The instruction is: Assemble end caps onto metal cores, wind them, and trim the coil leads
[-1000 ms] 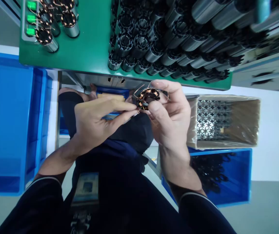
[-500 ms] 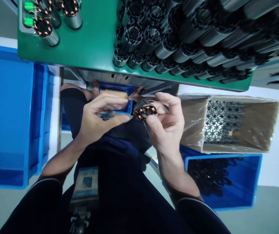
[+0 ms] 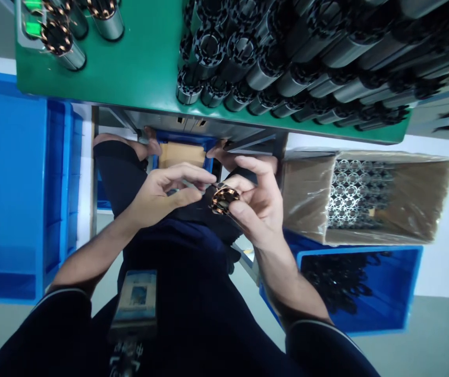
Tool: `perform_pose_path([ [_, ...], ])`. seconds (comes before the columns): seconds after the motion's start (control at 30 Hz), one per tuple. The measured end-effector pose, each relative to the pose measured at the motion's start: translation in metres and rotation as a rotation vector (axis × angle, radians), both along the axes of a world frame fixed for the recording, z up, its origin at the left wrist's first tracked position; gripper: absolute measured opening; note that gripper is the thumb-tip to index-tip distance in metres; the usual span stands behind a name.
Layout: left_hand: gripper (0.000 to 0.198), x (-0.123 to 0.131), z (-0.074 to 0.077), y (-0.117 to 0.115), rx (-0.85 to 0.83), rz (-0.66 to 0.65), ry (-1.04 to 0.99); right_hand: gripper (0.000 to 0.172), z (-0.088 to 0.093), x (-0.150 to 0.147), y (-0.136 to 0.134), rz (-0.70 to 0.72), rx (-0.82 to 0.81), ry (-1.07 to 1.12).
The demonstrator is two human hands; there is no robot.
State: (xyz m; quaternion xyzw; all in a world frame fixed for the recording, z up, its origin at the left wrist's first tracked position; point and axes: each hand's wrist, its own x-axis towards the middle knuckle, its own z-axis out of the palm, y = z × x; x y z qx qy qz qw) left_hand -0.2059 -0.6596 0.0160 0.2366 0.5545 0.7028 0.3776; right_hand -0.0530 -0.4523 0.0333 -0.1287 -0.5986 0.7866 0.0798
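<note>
In my right hand (image 3: pixel 261 201) is a motor stator (image 3: pixel 224 200), gripped between thumb and fingers over my lap. Its end shows a ring of copper windings around a dark core. Just left of it is my left hand (image 3: pixel 165 193), thumb and fingers apart. The index fingertip comes up close to the stator's upper edge; whether it touches I cannot tell. Similar copper-wound stators (image 3: pixel 63 44) stand at the upper left of the green table (image 3: pixel 142 68).
Rows of dark stator cores (image 3: pixel 264 73) fill the table's right side. Right of me are a plastic-lined carton (image 3: pixel 306 193) of metal rings and a blue bin (image 3: pixel 389 293) with black parts. Blue crates (image 3: pixel 8 183) stand at left. A small box (image 3: pixel 181 154) sits between my feet.
The stator has shifted left and slightly down in my right hand, its wound end turned more toward me. My left fingertips are now closer to it. The view has shifted slightly.
</note>
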Motion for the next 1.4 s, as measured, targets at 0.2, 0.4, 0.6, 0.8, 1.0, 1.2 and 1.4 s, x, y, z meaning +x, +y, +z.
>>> perform_pose_path([
  [0.2, 0.021, -0.002, 0.022, 0.015, 0.007, 0.017, 0.044, 0.076, -0.002, -0.007, -0.004, -0.004, 0.050, 0.017],
  [0.4, 0.045, 0.013, -0.027, 0.001, -0.188, 0.162, -0.102, 0.065, -0.009, -0.001, 0.001, -0.115, 0.007, 0.088],
  [0.6, 0.086, -0.004, -0.001, -0.004, -0.125, 0.139, 0.732, 0.069, 0.000, -0.007, 0.005, -0.096, 0.079, -0.067],
  [0.8, 0.083, 0.000, 0.021, 0.009, -0.069, 0.112, 0.782, 0.064, 0.008, -0.015, -0.002, -0.001, 0.090, -0.054],
  [1.0, 0.051, 0.000, 0.016, 0.012, -0.038, 0.225, 0.965, 0.015, 0.017, -0.022, 0.007, -0.198, 0.424, 0.046],
  [1.2, 0.030, -0.004, 0.023, 0.014, -0.088, 0.396, 0.817, 0.012, 0.010, -0.026, 0.017, -0.591, 0.378, 0.216],
  [1.4, 0.038, -0.002, 0.021, 0.014, -0.106, 0.315, 0.716, 0.027, 0.015, -0.014, -0.009, -0.276, 0.519, 0.164],
])
